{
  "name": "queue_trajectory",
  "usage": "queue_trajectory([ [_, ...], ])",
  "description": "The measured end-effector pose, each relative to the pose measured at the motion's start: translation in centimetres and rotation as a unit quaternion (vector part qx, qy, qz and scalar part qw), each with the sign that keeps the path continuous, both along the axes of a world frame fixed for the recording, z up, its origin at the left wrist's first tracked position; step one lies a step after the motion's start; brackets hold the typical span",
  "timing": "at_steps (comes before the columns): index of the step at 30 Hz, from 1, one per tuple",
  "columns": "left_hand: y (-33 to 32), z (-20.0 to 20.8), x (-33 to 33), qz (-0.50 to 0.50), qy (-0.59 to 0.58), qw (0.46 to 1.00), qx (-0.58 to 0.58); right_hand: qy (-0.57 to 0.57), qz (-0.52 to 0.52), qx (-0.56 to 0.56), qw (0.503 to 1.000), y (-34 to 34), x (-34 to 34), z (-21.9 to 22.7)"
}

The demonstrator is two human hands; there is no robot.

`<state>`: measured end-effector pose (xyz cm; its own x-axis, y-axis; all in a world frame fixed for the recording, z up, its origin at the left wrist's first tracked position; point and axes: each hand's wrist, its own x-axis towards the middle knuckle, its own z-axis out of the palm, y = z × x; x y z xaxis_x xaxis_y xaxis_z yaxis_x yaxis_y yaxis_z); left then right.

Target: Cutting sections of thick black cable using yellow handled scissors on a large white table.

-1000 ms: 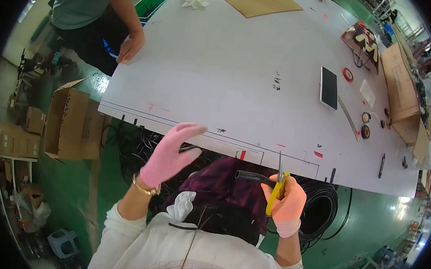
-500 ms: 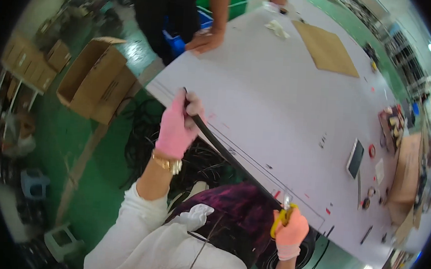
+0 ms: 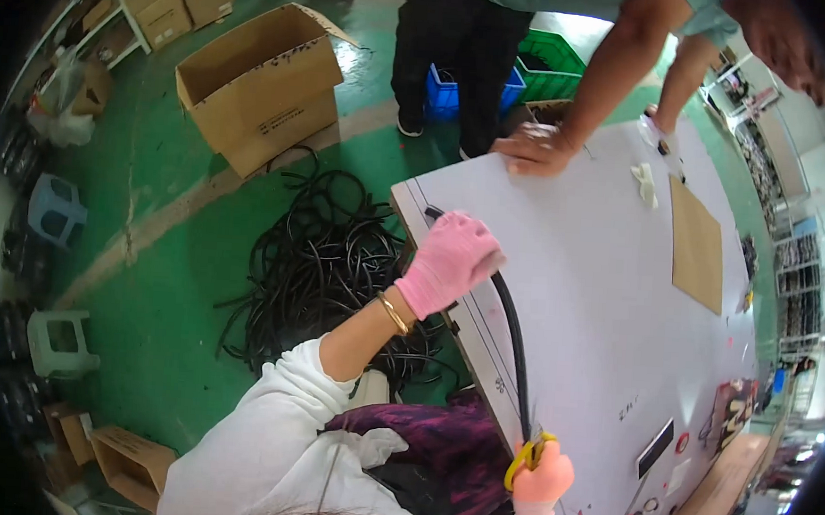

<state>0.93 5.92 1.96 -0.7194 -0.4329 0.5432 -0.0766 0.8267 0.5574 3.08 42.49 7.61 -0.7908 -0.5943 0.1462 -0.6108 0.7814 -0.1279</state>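
Note:
My left hand point(image 3: 452, 260), in a pink knitted glove, is closed around a length of black tubing point(image 3: 516, 344), a little below its far end, which pokes out past my fingers. From there the tubing bows down over the white table point(image 3: 590, 297) to my right hand. A pair of yellow-handled scissors point(image 3: 519, 466) is gripped in my right hand point(image 3: 544, 478), also gloved in pink. Their blades are beside the near end of the tubing; I cannot tell whether they touch it. Dark lines are drawn along the table's near left edge.
A tangled heap of black tubing point(image 3: 312, 280) lies on the green floor left of the table. Beyond it stands an open cardboard box point(image 3: 262, 97). Across the table a co-worker's hand point(image 3: 537, 150) rests on the corner. Brown board point(image 3: 697, 242) and a phone-like device point(image 3: 655, 449) lie rightward.
The view has swung left, bringing the floor heap and co-worker further in. The tubing, held nearly straight along the table edge before, now bows over the tabletop. Both hands keep their holds.

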Motion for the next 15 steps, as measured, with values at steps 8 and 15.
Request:
queue_trajectory([
  [8,-3.4,0.4,0.0,-0.074,-0.036,0.997,0.013,-0.069,0.028,0.028,0.997,-1.8,-0.6,0.2],
  [15,-4.9,-0.4,0.1,-0.077,-0.034,0.996,-0.011,-0.026,0.089,0.089,0.992,-3.2,-2.1,0.8],
])
